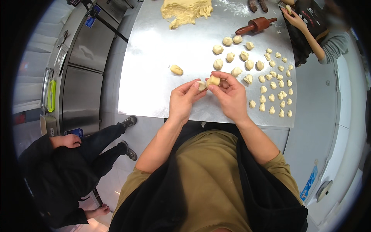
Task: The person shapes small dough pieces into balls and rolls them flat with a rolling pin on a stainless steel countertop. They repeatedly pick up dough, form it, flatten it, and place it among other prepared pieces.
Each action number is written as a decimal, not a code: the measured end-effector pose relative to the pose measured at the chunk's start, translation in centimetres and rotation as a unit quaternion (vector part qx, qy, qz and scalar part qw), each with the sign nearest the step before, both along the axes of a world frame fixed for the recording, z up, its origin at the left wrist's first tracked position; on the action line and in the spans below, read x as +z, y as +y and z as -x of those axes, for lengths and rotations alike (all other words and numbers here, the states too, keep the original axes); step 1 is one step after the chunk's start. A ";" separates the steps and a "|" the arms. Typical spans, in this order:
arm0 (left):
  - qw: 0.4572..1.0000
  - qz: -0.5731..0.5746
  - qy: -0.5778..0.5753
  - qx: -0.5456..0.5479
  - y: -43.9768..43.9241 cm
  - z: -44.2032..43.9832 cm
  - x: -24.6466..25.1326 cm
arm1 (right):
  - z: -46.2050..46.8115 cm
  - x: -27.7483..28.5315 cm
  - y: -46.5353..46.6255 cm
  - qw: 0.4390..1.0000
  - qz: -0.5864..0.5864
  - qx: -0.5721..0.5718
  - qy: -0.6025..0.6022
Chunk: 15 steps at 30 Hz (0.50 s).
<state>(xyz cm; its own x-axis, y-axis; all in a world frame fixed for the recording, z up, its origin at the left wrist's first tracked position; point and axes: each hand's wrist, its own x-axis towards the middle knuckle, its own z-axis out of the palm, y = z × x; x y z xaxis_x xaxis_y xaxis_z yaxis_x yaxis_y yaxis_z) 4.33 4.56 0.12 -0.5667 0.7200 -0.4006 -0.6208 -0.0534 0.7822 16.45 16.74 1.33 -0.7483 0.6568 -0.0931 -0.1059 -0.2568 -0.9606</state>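
Observation:
Over the near part of a metal table, my left hand pinches a pale dough piece between thumb and fingers. My right hand grips a yellower dough lump right beside it. The two doughs meet or nearly meet; I cannot tell whether they are joined. An oblong yellow dough piece lies beyond my left hand. Several round dough balls rest beyond and to the right of my right hand. Farther right, several smaller dough pieces are spread in loose rows.
A large yellow dough mass and a wooden rolling pin lie toward the far side. At the far right, a co-worker's hand holds dough. Another person is at left, near steel cabinets. A black stand arm reaches toward the table.

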 end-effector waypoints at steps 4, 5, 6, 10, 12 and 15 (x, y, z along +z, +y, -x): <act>0.999 -0.024 -0.043 -0.009 0.1 -0.4 1.0 | 0.7 0.5 -1.1 0.875 -0.469 -0.086 -0.081; 1.000 -0.013 -0.009 -0.007 0.1 -0.4 1.1 | 0.7 0.5 -1.0 0.852 -0.512 -0.079 -0.075; 0.999 -0.025 0.029 -0.015 0.0 -0.5 1.1 | 0.7 0.5 -0.8 0.829 -0.550 -0.067 -0.079; 0.996 0.002 0.090 -0.011 -0.5 0.0 0.7 | 0.2 0.5 0.4 0.903 -0.419 0.051 -0.084; 0.995 0.009 0.103 -0.001 -0.6 0.4 0.6 | 0.2 0.5 1.0 0.971 -0.227 0.038 -0.061; 0.988 0.014 0.152 -0.020 -0.4 0.8 0.8 | 0.6 0.3 1.7 0.988 -0.080 0.103 -0.077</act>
